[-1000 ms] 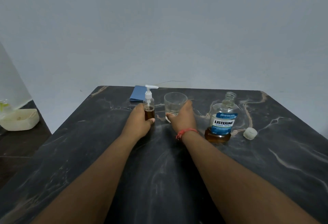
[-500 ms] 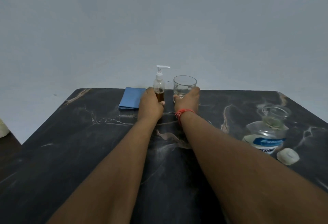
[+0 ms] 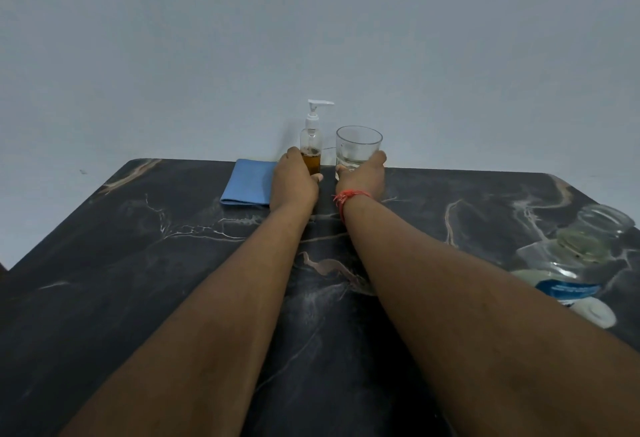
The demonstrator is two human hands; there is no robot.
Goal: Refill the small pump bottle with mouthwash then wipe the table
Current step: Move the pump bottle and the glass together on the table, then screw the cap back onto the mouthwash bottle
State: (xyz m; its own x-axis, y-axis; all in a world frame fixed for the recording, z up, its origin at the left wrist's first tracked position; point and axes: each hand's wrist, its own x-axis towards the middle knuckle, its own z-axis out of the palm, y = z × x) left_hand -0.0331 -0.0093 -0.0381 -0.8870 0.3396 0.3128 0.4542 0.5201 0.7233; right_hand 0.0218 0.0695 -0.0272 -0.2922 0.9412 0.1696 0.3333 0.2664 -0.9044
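At the far edge of the dark marble table (image 3: 138, 298), my left hand (image 3: 294, 183) grips the small pump bottle (image 3: 311, 145), a clear bottle with a white pump and brown liquid in its lower part. My right hand (image 3: 362, 178), with a red thread at the wrist, grips a clear drinking glass (image 3: 358, 147) beside it. The open mouthwash bottle (image 3: 585, 253) with a blue label stands at the right edge, my right forearm partly across it. Its white cap (image 3: 594, 312) lies next to it. A folded blue cloth (image 3: 249, 182) lies left of my left hand.
A plain pale wall rises directly behind the table's far edge. The floor drops away past the table's left edge.
Both hands slid the pump bottle and the glass away from me to the table's far edge. The view shifted, so the mouthwash bottle now sits at the right border.
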